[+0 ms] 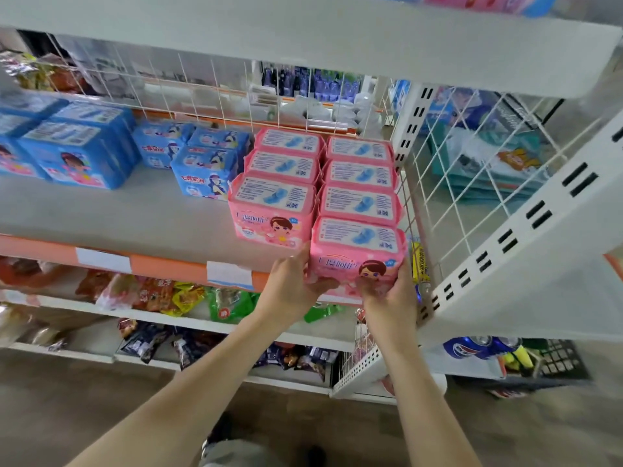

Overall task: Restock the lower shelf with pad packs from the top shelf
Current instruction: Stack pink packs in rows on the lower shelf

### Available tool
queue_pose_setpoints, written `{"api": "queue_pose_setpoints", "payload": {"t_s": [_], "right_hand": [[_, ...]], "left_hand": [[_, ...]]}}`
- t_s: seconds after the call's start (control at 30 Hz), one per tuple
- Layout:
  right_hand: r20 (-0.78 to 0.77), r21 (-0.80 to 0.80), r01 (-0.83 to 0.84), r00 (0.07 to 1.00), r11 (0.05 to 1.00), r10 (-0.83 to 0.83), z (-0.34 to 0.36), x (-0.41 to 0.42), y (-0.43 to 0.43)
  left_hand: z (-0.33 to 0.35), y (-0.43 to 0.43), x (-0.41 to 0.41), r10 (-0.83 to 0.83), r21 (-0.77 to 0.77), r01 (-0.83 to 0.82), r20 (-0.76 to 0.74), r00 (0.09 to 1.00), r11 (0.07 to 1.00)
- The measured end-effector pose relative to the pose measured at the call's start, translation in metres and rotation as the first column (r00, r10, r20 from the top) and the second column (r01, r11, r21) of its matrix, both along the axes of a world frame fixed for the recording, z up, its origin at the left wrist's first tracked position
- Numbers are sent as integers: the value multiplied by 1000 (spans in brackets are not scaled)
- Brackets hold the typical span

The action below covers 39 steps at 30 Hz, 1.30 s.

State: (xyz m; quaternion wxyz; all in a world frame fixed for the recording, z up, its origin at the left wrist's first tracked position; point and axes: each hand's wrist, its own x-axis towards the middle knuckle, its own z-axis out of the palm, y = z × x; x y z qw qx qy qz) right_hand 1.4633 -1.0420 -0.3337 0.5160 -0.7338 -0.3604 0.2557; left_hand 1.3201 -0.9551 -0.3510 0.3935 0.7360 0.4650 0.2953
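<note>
Currently both bare forearms rise from the bottom of the frame. The left hand (pixel 296 281) and right hand (pixel 392 294) clasp one pink pad pack (pixel 357 251) between them, fingers curled at its lower corners. It is at the front lip of the lower shelf (pixel 118 210), centre-right of frame. Whether it rests on the board cannot be told.

A wire side panel (pixel 435 197) stands just beside it on the right, with a yellow packet (pixel 418 261) in between. Two white price tags (pixel 229 274) sit on the orange front strip.

Six more pink packs (pixel 283 197) lie behind and to the left: three in the left column, three behind the held one. Their fronts carry a cartoon girl and Chinese characters. Further left are three small blue packs (pixel 202 173) marked 七度空间, then larger blue packs (pixel 74 153). The upper shelf (pixel 337 45) spans the top of the frame.
</note>
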Motion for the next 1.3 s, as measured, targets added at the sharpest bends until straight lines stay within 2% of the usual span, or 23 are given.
{"api": "queue_pose_setpoints", "payload": {"t_s": [0.2,0.47,0.73,0.9,1.1,1.2,1.3], "right_hand": [[-2,22,18,1000,1000,-18,-5,7,15],[42,85,3,999,996,-6,-13,13,24],[102,85,-48,994,995,39,-18,16,21],[90,78,-45,995,996,38,-15,14,17],[50,74,-15,999,997,12,-8,8,2],[166,28,-27,986,999,22,-1,1,-6],[303,35,-53,952,998,40,8,-5,-9]], "left_hand": [[-3,11,9,-7,88,7,6,1000,996],[-7,21,13,-15,118,12,22,1000,993],[-11,11,13,44,161,-49,31,999,986],[-10,1,12,22,160,-30,48,999,987],[-4,-4,-5,50,160,-39,-62,997,986],[-2,-13,-17,107,149,-85,-144,984,985],[5,-23,-24,156,203,-119,-180,971,972]]}}
